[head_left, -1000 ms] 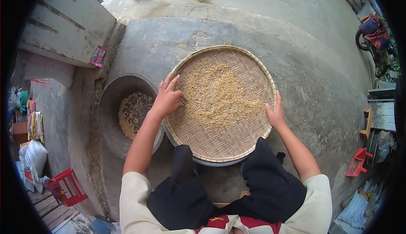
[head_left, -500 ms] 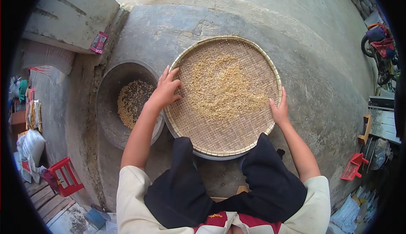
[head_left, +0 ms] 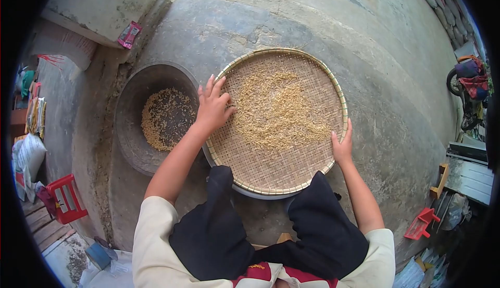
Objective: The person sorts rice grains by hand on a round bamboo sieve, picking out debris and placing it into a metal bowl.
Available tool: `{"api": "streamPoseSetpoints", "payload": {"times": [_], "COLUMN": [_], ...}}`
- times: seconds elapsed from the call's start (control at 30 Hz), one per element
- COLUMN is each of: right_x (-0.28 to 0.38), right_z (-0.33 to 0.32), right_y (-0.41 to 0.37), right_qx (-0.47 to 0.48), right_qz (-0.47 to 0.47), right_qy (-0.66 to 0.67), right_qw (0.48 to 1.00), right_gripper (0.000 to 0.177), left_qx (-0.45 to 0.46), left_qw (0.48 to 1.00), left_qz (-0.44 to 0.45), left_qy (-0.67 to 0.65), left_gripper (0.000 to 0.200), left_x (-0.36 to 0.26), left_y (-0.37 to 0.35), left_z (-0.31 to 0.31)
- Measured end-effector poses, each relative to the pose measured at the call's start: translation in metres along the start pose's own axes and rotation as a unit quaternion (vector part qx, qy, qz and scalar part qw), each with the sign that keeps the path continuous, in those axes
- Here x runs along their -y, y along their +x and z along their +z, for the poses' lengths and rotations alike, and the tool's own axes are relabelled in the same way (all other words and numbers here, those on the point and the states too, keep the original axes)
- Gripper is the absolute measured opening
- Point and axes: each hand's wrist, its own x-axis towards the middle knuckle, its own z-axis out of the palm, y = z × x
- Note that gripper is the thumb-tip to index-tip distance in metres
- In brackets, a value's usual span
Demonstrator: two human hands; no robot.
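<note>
— So, where is your tray point(head_left: 271, 176)?

— Directly in front of you, beyond your knees point(head_left: 220, 184). Round, woven, raised rim. It looks near level; a grey edge point(head_left: 255, 195) shows beneath the near side. Probably a vessel bearing the weight, which would let your hands steady it rather than carry it.

— Your right hand point(head_left: 342, 147)?

— Closed on the rim at your right, thumb inside, fingers along the outside. Likely chosen to brace that side and check any slip.

— And your left hand point(head_left: 212, 105)?

— Across the opposite rim, fingers bent and apart, tips over the weave. You may be working near the grain point(head_left: 278, 111) while checking the edge. Whether those fingers pinch anything, cannot tell.

— How does the grain lie?

— Loose, pale gold, thickest around the middle, with a tongue running towards your right thumb. More weave shows along the near side. The raised rim would stop strays rolling off.

— Anything beside it?

— A dark, deep tub point(head_left: 130, 132) on the floor point(head_left: 393, 147), just left of the tray. Similar pieces point(head_left: 155, 121) lie scattered at its bottom, heavier on one side. Set there, it falls within easy reach of your left arm.
</note>
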Motion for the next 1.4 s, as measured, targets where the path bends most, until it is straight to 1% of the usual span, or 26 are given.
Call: {"api": "streamPoseSetpoints", "payload": {"times": [0.07, 0.1, 0.17, 0.3, 0.37, 0.4, 0.47, 0.53, 0.6, 0.67, 0.8, 0.87, 0.97, 1.07, 1.2, 1.27, 1.4], "right_x": [0.0, 0.0, 0.0, -0.002, -0.002, -0.001, -0.006, -0.002, 0.003, -0.005, -0.007, -0.008, -0.001, 0.0, -0.001, 0.001, -0.002], "right_z": [0.0, 0.001, 0.001, 0.001, 0.0, 0.0, 0.002, 0.003, 0.001, 0.003, 0.003, 0.003, 0.002, 0.001, 0.001, 0.001, 0.001], "right_y": [0.0, 0.0, 0.001, 0.001, 0.0, 0.001, 0.002, 0.002, 0.001, 0.002, 0.002, 0.003, 0.0, 0.001, 0.001, 0.0, 0.001], "right_qx": [-0.002, -0.006, -0.002, 0.0, 0.0, 0.001, -0.002, -0.003, -0.004, -0.004, -0.005, -0.005, 0.001, 0.003, 0.0, 0.001, -0.006], "right_qz": [-0.006, -0.01, -0.007, -0.012, -0.011, -0.012, -0.017, -0.024, -0.007, -0.013, -0.013, -0.015, -0.014, -0.013, -0.014, -0.012, -0.023], "right_qy": [-0.006, -0.009, -0.007, -0.006, -0.005, -0.005, 0.002, 0.008, 0.013, 0.017, 0.017, 0.017, 0.013, -0.004, -0.019, -0.014, -0.02], "right_qw": [1.0, 1.0, 1.0, 1.0, 1.0, 1.0, 1.0, 1.0, 1.0, 1.0, 1.0, 1.0, 1.0, 1.0, 1.0, 1.0, 1.0], "right_gripper": [0.072, 0.072, 0.072, 0.071, 0.07, 0.069, 0.068, 0.066, 0.064, 0.063, 0.063, 0.063, 0.065, 0.068, 0.069, 0.07, 0.07], "left_qx": [0.021, 0.021, 0.039, 0.021, 0.006, 0.005, 0.043, 0.046, 0.05, 0.051, 0.043, -0.001, -0.003, 0.002, 0.014, -0.002, 0.003], "left_qw": [0.999, 0.999, 0.997, 0.997, 0.996, 0.996, 0.995, 0.994, 0.993, 0.992, 0.994, 0.997, 0.997, 0.996, 0.996, 0.997, 0.997], "left_qz": [-0.002, -0.004, -0.034, -0.04, -0.068, -0.068, -0.078, -0.087, -0.091, -0.095, -0.09, -0.059, -0.069, -0.061, -0.07, -0.06, -0.05], "left_qy": [0.041, 0.04, 0.06, 0.067, 0.063, 0.064, 0.041, 0.047, 0.051, 0.062, 0.053, 0.053, 0.046, 0.059, 0.045, 0.051, 0.05], "left_gripper": [0.021, 0.021, 0.019, 0.018, 0.018, 0.018, 0.023, 0.021, 0.019, 0.018, 0.015, 0.014, 0.014, 0.016, 0.019, 0.019, 0.018], "left_x": [-0.002, -0.005, -0.01, -0.012, -0.016, -0.016, -0.013, -0.016, -0.018, -0.019, -0.015, -0.013, -0.014, -0.012, -0.013, -0.011, -0.01], "left_y": [-0.001, -0.002, -0.003, -0.007, -0.009, -0.01, -0.011, -0.01, -0.01, -0.011, -0.01, -0.004, 0.011, 0.015, 0.013, 0.012, 0.013], "left_z": [0.003, 0.002, -0.002, 0.01, 0.011, 0.013, 0.014, 0.013, 0.013, 0.016, 0.017, 0.015, 0.013, 0.02, 0.016, 0.019, 0.021]}}
